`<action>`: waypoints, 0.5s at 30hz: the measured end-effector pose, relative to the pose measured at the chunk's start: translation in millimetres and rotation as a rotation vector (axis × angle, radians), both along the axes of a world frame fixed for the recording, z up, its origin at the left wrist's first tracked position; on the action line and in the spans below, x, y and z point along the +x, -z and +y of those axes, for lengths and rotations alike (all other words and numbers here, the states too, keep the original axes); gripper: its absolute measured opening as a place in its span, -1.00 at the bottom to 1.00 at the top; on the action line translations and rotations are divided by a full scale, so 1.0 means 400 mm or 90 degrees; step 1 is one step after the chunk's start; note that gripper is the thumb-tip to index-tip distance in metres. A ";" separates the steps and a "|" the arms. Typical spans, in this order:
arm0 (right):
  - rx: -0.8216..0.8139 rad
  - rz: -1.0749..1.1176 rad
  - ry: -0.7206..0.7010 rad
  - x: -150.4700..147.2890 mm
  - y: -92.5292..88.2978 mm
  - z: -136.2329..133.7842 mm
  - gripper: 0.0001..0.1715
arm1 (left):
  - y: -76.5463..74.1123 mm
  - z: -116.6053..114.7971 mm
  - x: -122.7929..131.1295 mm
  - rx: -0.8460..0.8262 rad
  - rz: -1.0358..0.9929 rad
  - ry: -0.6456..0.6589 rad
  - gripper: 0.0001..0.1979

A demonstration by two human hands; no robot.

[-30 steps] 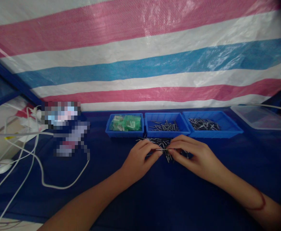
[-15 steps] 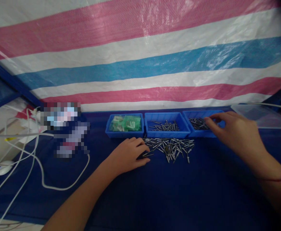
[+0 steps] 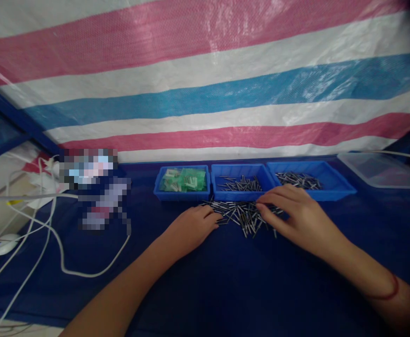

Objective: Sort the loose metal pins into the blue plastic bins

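Note:
A loose pile of blind rivets [image 3: 242, 215], slim and metallic, lies on the dark blue table in front of three blue bins. At the pile's left edge is my left hand [image 3: 194, 229], its thumb and fingertips closed together around a rivet end; the grip is partly hidden. My right hand [image 3: 296, 215] reaches over the pile's right side, thumb and index finger a little apart, with nothing visible between them. More rivets lie in the middle bin [image 3: 271, 187] and in the right bin [image 3: 341, 187]. The left bin [image 3: 158, 187] holds small green-and-clear packets.
Striped plastic sheeting [image 3: 205, 98] hangs behind the table. A translucent plastic lid [image 3: 384, 171] rests at the back right. White cables [image 3: 62, 262] run across the left side, beside a white mouse-like device [image 3: 4, 244] and blurred-out items.
My right hand has moved left and toward me, from over the right bin to the pile. My left hand's fingers have drawn together at the pile's left edge.

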State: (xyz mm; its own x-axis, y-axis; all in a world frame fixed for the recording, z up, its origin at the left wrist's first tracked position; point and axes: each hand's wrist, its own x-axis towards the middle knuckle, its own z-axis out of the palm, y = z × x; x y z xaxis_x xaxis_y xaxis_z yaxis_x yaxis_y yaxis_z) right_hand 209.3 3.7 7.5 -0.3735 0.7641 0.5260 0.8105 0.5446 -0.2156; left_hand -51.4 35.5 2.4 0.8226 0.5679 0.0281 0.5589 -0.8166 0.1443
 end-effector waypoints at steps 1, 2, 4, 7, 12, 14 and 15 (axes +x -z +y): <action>-0.010 -0.012 -0.022 -0.010 0.005 -0.004 -0.84 | 0.003 -0.002 0.002 0.008 0.004 -0.002 -0.77; -0.020 -0.023 -0.039 -0.018 0.009 -0.007 -0.84 | 0.005 -0.004 0.005 0.017 0.008 -0.004 -0.77; -0.040 -0.036 -0.060 -0.029 0.016 -0.011 -0.84 | 0.009 -0.009 0.010 0.035 0.009 -0.008 -0.78; -0.062 -0.041 -0.072 -0.040 0.023 -0.015 -0.82 | 0.012 -0.018 0.019 0.067 -0.005 -0.010 -0.79; -0.117 -0.053 -0.082 -0.057 0.031 -0.021 -0.81 | 0.022 -0.028 0.032 0.148 -0.012 -0.020 -0.85; -0.130 -0.055 -0.081 -0.063 0.036 -0.023 -0.83 | 0.029 -0.028 0.035 0.171 -0.019 -0.016 -0.86; -0.132 -0.054 -0.079 -0.065 0.038 -0.023 -0.84 | 0.031 -0.027 0.036 0.178 -0.025 -0.016 -0.86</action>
State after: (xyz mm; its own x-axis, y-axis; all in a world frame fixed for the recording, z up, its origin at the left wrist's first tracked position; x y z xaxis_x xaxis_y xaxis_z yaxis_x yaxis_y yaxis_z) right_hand 183.2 -5.6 -7.6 -0.5072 0.7979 0.3258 0.7604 0.5922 -0.2667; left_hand -37.0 24.6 -10.2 0.8031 0.5544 0.2182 0.5785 -0.8133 -0.0629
